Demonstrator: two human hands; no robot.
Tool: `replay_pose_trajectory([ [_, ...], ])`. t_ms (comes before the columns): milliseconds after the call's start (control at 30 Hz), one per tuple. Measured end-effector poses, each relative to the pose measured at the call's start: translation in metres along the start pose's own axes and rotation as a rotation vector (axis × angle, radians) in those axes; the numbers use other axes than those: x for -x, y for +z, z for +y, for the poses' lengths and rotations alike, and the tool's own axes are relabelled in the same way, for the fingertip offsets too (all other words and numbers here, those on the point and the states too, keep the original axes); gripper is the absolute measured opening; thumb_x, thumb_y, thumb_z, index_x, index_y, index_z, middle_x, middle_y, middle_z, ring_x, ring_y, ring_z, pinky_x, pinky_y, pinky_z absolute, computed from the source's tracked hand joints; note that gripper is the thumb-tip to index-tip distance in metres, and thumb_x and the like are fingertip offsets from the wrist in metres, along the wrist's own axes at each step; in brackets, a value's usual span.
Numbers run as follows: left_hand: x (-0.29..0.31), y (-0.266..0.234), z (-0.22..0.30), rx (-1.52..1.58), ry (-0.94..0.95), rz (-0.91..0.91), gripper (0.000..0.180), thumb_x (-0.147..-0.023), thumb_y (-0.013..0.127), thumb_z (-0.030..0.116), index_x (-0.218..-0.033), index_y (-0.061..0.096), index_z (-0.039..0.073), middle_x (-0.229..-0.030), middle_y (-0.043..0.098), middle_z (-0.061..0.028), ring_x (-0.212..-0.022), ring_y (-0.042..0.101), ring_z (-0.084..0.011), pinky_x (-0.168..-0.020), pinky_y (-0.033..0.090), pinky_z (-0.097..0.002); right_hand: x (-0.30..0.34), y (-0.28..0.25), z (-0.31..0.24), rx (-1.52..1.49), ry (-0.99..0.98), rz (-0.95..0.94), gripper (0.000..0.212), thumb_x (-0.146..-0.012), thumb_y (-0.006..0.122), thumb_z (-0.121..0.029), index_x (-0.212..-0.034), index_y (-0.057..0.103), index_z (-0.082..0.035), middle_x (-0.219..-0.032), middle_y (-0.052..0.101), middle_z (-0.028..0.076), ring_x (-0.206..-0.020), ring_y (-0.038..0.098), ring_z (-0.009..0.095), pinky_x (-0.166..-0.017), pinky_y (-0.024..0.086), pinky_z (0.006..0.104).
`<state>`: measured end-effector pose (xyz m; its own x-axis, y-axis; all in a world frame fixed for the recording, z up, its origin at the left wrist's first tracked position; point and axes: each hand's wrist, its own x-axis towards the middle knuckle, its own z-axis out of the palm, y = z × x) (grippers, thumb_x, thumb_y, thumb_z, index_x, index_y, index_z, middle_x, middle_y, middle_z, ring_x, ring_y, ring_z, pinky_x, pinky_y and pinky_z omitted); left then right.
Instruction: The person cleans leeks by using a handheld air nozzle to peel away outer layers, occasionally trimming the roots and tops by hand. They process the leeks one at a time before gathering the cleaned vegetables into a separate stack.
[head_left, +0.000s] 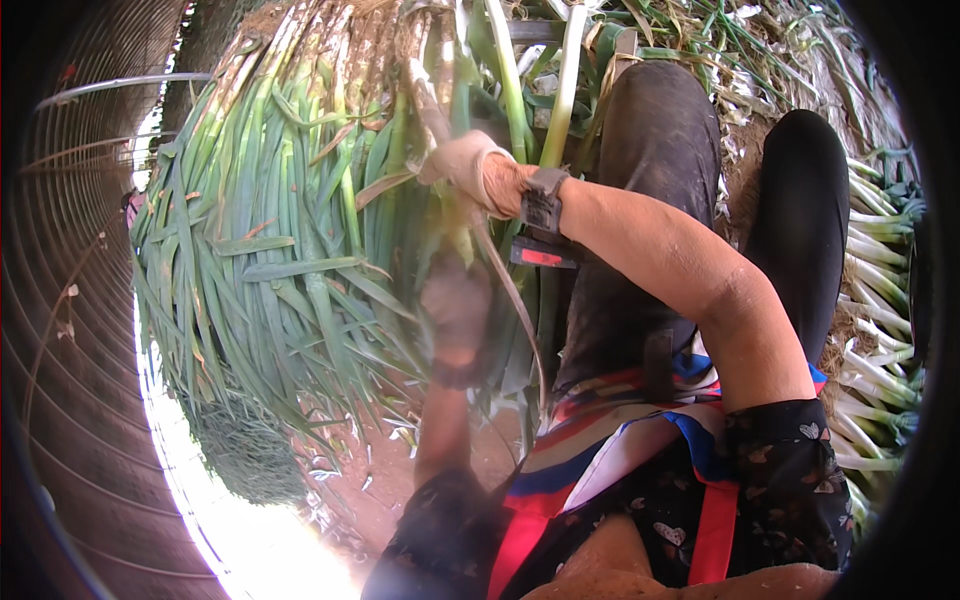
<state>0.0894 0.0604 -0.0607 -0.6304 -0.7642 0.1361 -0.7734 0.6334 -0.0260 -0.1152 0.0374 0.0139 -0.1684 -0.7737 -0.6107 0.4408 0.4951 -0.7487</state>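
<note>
A thick pile of long green onions lies in front of me on the left, pale root ends at the far side and green leaves toward me. My right hand, in a light glove, reaches across to the pile's right edge. Its fingers are closed round a green onion with a brownish, soil-stained stalk. From that hand a long dry leaf hangs down. Just below, my left hand, in a darker glove, is close to the onion's leaves. Motion smears its fingers, so what it grips cannot be made out.
Cleaned white-stemmed onions lie in a row along the right. Two pale stalks stand between the pile and my knee. Leaf scraps litter the far ground. A ribbed curved wall rises on the left.
</note>
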Motion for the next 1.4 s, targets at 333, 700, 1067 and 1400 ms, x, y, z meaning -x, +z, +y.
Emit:
replay_pose_trajectory([
  [333,-0.026,-0.052,0.004,1.159,-0.415,-0.086,0.033,-0.079,0.059,0.008,-0.109,0.062,-0.004,-0.093,0.066,-0.0087,-0.084,0.058,-0.0135,-0.075,0.046,-0.0267,-0.009,0.009,0.061,0.253,-0.193,-0.118,0.026,-0.074,0.073,-0.019,-0.077,0.065,0.005,-0.068,0.062,0.014,-0.062,0.062,0.025,-0.057,0.05,0.0348],
  [700,-0.085,-0.091,-0.006,1.54,-0.316,-0.317,0.029,-0.089,0.052,0.013,-0.111,0.059,-0.004,-0.091,0.067,-0.0086,-0.08,0.064,-0.0127,-0.069,0.052,-0.0237,0.12,0.009,0.087,0.108,0.085,-0.085,0.035,-0.072,0.073,-0.017,-0.098,0.063,0.004,-0.087,0.065,0.021,-0.083,0.065,0.032,-0.074,0.05,0.0381],
  [1067,0.05,-0.064,-0.012,1.195,-0.388,-0.566,0.034,-0.081,0.06,0.015,-0.111,0.06,-0.001,-0.088,0.064,-0.0029,-0.077,0.059,-0.0096,-0.068,0.049,-0.0237,0.098,-0.015,0.076,-0.129,0.195,-0.039,0.037,-0.072,0.074,-0.014,-0.1,0.061,0.005,-0.082,0.063,0.015,-0.062,0.062,0.025,-0.051,0.049,0.0376],
  [1400,0.097,-0.031,0.011,0.721,0.004,-0.337,0.034,-0.079,0.066,0.008,-0.112,0.059,0.001,-0.097,0.064,-0.009,-0.084,0.064,-0.0177,-0.073,0.053,-0.0301,0.106,-0.018,0.071,0.013,0.038,-0.215,0.023,-0.076,0.072,-0.014,-0.083,0.057,0.003,-0.063,0.055,0.007,-0.045,0.052,0.017,-0.042,0.04,0.0321],
])
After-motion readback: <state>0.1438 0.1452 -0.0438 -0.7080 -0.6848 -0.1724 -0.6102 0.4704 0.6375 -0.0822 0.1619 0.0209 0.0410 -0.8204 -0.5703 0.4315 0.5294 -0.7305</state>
